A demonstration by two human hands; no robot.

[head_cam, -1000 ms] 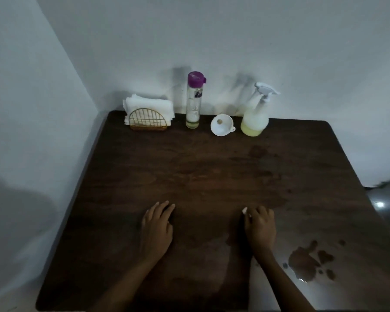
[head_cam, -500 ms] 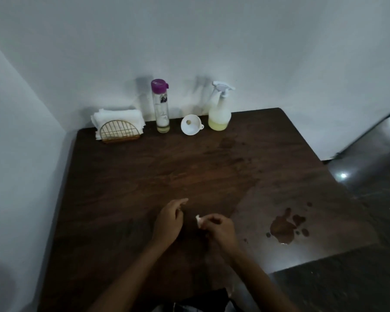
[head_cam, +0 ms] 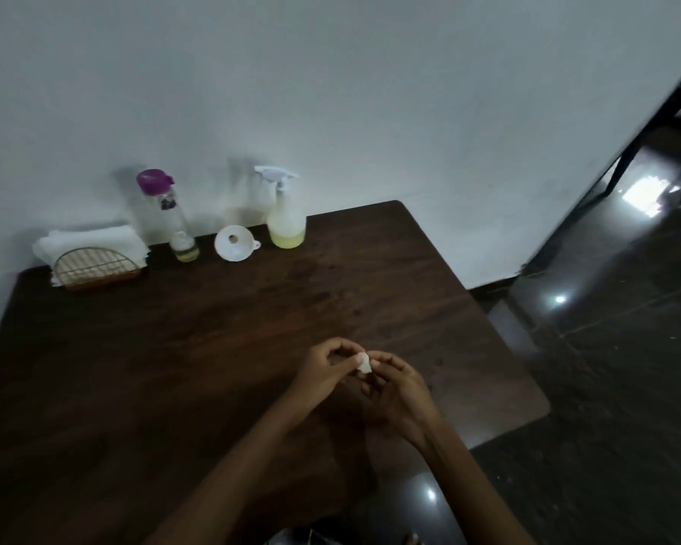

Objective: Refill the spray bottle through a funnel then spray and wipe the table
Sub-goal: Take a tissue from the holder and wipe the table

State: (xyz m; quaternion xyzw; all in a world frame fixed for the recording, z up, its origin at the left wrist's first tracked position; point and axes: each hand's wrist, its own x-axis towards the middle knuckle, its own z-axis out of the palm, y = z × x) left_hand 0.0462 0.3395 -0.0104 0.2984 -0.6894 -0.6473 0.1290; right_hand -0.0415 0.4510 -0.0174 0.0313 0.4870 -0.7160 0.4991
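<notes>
L grip (head_cam: pixel 323 373), R grip (head_cam: pixel 398 392) pinch wad (head_cam: pixel 364 363).

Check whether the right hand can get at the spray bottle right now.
Probably yes: bare table lies between the right hand and the spray bottle, funnel off to its side. But it and the left hand pinch a white wad.

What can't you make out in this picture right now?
Head view:
- Small white wad: mostly covered by the left hand and right hand pinching it; what it is stays unclear.
- Purple-capped bottle: label too small and blurred.
- Table: near edge cut off by frame bottom.
</notes>
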